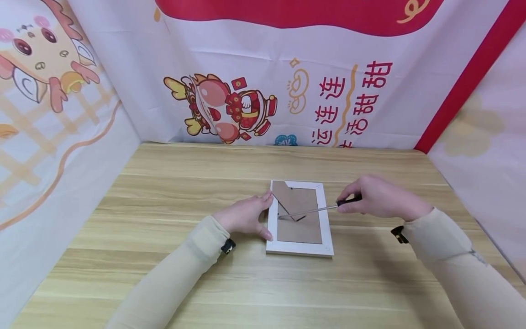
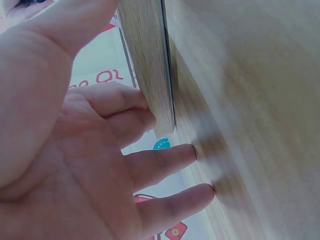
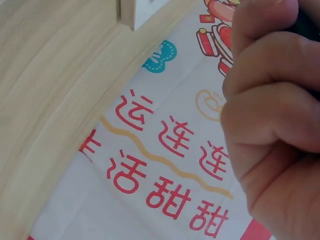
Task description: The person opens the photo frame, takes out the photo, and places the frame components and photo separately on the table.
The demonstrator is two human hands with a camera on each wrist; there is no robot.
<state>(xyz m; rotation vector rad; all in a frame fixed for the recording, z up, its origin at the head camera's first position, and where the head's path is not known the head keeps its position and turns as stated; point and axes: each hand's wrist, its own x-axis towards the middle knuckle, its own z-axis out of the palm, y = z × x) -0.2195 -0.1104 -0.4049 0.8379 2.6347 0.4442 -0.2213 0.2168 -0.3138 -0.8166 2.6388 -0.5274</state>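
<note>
Across the frame, tool pointed left.
Gripped by right hand; frame's left edge touched by spread left hand.

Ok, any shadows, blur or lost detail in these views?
Head: soft shadow on the pale wood-grain table beside the beige fabric right sleeve; left wrist: table surface looks hazy, darkened near the left-hand fingers; right wrist: black tool handle at the edge shows almost no detail.
</note>
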